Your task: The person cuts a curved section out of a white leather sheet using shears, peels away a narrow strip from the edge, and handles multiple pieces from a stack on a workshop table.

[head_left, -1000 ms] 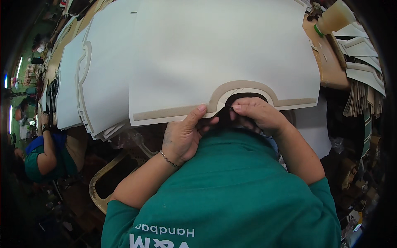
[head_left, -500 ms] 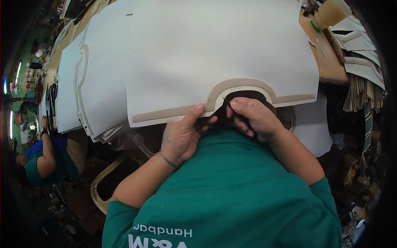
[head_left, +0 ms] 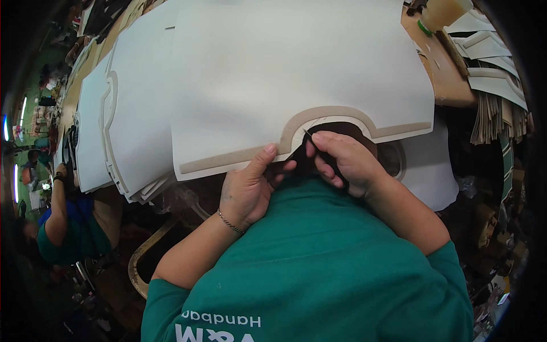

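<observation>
A large white sheet panel [head_left: 239, 85] lies in front of me, with a beige strip [head_left: 228, 159] along its near edge that arches round a curved cutout. My left hand [head_left: 248, 191] grips that edge just left of the arch, its thumb on top and fingers beneath. Inside the cutout, my right hand [head_left: 350, 162] is closed on a thin dark pointed tool [head_left: 308, 133], its tip at the inner left rim of the arch. Most of the tool is hidden by my fingers, so its exact kind does not show. Dark material fills the space below the cutout.
More white panels [head_left: 139, 102] with beige strips are piled on the left. Right of the table [head_left: 447, 80] are stacked cut pieces [head_left: 496, 85], and a bottle with a green cap [head_left: 447, 14] stands nearby. A chair frame [head_left: 139, 262] and another person [head_left: 74, 228] are at the left.
The tool's tip has shifted slightly along the inner rim of the arch. My left hand keeps its hold on the edge. The whole view has shifted a little.
</observation>
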The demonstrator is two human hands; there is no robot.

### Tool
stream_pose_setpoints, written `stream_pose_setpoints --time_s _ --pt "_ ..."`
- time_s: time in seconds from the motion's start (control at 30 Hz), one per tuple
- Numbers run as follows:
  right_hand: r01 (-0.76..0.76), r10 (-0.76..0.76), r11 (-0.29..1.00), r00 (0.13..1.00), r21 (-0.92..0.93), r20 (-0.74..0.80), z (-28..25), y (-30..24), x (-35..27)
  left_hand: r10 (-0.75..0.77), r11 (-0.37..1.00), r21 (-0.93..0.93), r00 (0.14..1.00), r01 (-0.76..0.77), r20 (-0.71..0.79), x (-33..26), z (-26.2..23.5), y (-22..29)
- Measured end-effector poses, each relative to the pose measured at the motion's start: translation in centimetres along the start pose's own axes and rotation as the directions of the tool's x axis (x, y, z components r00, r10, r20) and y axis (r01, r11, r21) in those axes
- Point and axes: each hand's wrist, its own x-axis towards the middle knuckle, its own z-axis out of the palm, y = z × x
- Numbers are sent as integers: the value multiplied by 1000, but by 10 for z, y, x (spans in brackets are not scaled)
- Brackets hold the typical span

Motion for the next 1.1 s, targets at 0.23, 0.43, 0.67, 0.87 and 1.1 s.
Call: stream_pose_setpoints --time_s 0.23,0.43,0.67,0.87,1.1 --pt "-57 63 987 997 152 -33 1 1 -17 -49 999 -13 999 49 18 -1 1 1" --pt "-62 85 932 995 358 -50 8 3 -21 -83 996 -29 995 85 48 -3 6 2" --pt "-26 39 925 999 379 -27 8 6 -12 -90 995 -33 994 92 59 -2 7 3" --pt "7 7 930 999 367 -37 9 10 -14 -85 996 -28 995 87 44 -2 6 0" --pt "-29 83 857 993 515 -83 10 14 -22 -102 994 -22 994 103 51 -3 7 0"
